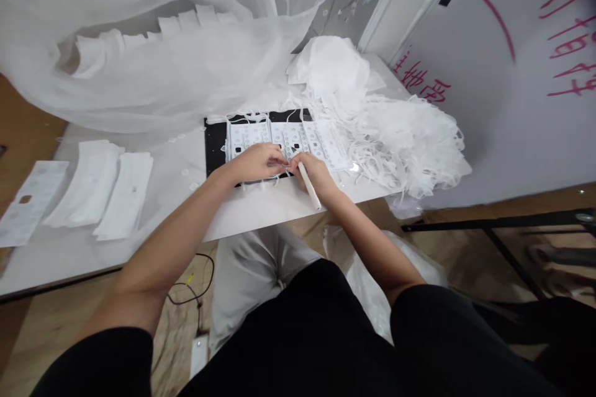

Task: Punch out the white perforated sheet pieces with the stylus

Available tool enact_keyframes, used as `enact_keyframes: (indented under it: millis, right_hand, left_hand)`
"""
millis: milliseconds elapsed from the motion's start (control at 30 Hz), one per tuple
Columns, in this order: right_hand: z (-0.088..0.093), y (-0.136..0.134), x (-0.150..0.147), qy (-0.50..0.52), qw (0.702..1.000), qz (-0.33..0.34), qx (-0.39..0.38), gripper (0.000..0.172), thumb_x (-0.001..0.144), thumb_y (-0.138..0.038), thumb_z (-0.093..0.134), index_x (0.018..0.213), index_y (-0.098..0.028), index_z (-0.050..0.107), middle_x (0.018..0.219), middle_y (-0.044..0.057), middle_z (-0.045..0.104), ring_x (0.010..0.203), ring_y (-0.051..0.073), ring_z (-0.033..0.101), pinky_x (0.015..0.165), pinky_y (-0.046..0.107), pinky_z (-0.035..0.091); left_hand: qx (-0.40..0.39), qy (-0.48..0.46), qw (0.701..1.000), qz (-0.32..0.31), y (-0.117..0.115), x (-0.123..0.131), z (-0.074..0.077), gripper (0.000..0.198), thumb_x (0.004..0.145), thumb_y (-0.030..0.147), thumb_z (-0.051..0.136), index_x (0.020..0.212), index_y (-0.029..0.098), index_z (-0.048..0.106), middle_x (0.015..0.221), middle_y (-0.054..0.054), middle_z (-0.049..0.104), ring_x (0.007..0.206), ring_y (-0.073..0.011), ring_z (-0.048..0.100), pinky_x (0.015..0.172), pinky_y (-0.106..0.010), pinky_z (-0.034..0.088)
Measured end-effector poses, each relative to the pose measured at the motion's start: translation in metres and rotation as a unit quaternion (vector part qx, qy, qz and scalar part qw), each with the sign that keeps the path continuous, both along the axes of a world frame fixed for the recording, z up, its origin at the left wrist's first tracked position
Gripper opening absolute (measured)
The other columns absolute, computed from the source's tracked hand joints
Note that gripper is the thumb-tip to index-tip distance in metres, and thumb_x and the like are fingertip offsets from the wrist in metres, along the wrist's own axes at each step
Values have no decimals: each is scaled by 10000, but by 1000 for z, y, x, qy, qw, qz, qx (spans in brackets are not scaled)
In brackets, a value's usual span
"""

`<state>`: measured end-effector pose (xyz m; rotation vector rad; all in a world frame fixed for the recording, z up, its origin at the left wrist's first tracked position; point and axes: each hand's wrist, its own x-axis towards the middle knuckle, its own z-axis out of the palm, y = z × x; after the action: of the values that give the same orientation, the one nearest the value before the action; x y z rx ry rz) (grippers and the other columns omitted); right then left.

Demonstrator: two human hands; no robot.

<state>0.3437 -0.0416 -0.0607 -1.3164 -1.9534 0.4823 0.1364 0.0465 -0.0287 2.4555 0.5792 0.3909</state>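
White perforated sheets lie side by side on a black board at the table's front. My left hand is over the board's near edge, its fingers pinched at something too small to make out. Touching or nearly touching it, my right hand has its fingertips closed at the same spot. A white pen-like stick is held in my right hand and points down toward me. Thin white cords lie along the far edge of the board.
A heap of white mesh pieces with cords lies right of the board. Stacks of white strips lie at the left. A large translucent bag covers the back. A whiteboard with red writing stands at the right.
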Motion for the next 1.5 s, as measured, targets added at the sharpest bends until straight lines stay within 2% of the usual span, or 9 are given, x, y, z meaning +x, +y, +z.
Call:
enact_keyframes:
  millis: [167, 267, 367, 500, 567, 733, 833, 1033, 1500]
  right_hand:
    - [4, -4, -1, 7, 1000, 7, -16, 126, 886, -157, 502, 855, -241, 591, 924, 39, 699, 902, 223, 647, 857, 364, 518]
    - [10, -6, 1, 60, 997, -35, -29, 94, 928, -306, 579, 876, -238, 619, 926, 35, 715, 853, 211, 659, 829, 353, 523]
    - [13, -3, 8, 155, 984, -79, -44, 371, 1025, -526, 442, 990, -232, 664, 846, 35, 707, 798, 200, 652, 798, 351, 524]
    - [11, 3, 18, 210, 973, -86, -43, 674, 1071, -598, 146, 1226, -227, 687, 762, 41, 656, 714, 189, 611, 712, 345, 525]
    - [10, 3, 18, 186, 978, -86, -29, 639, 1079, -580, 206, 1247, -223, 708, 813, 58, 673, 753, 188, 626, 738, 346, 536]
    - [15, -2, 10, 130, 989, -63, -22, 302, 968, -434, 649, 1126, -217, 789, 966, 77, 767, 900, 220, 710, 853, 357, 561]
    - [17, -6, 9, 149, 986, -50, -52, 223, 937, -388, 702, 1041, -224, 811, 1022, 76, 797, 943, 241, 745, 856, 361, 573]
    - [13, -7, 11, 144, 987, -6, -78, 221, 925, -415, 723, 951, -210, 801, 940, 82, 785, 822, 217, 716, 700, 339, 541]
    - [7, -6, 11, 129, 990, 16, -62, 241, 935, -416, 711, 968, -193, 797, 910, 90, 731, 789, 194, 669, 668, 330, 506]
  left_hand:
    - [46, 14, 999, -2, -3, 2, -1, 202, 928, 321, 647, 1012, 240, 812, 1092, -67, 706, 999, -226, 668, 854, -329, 495]
    - [61, 22, 998, -6, -3, 2, -3, 186, 916, 292, 656, 987, 236, 818, 1103, -65, 722, 1017, -235, 676, 885, -348, 498]
    - [56, 17, 998, -6, -1, -2, -5, 166, 880, 321, 716, 978, 235, 819, 1116, -63, 732, 1037, -242, 677, 920, -364, 502]
    - [38, 2, 999, -8, -2, -9, -4, 199, 854, 337, 757, 1008, 225, 814, 1174, -79, 728, 1080, -246, 668, 965, -383, 504]
    - [36, -3, 999, -9, -3, -11, -4, 171, 866, 323, 743, 979, 219, 818, 1171, -82, 733, 1077, -246, 670, 964, -387, 507]
    - [25, -17, 999, -22, -1, -12, -4, 131, 896, 283, 708, 879, 238, 830, 1139, -63, 755, 1066, -231, 679, 952, -366, 508]
    - [17, -13, 999, -29, 0, -13, -4, 141, 906, 284, 702, 863, 256, 834, 1135, -50, 759, 1078, -224, 673, 943, -352, 506]
    - [13, -4, 999, -31, 1, -13, -3, 124, 896, 279, 713, 872, 268, 833, 1136, -42, 756, 1083, -216, 668, 972, -349, 488]
    - [10, -4, 999, -31, 0, -13, -1, 121, 878, 251, 719, 834, 255, 832, 1120, -43, 767, 1086, -229, 675, 967, -375, 492]
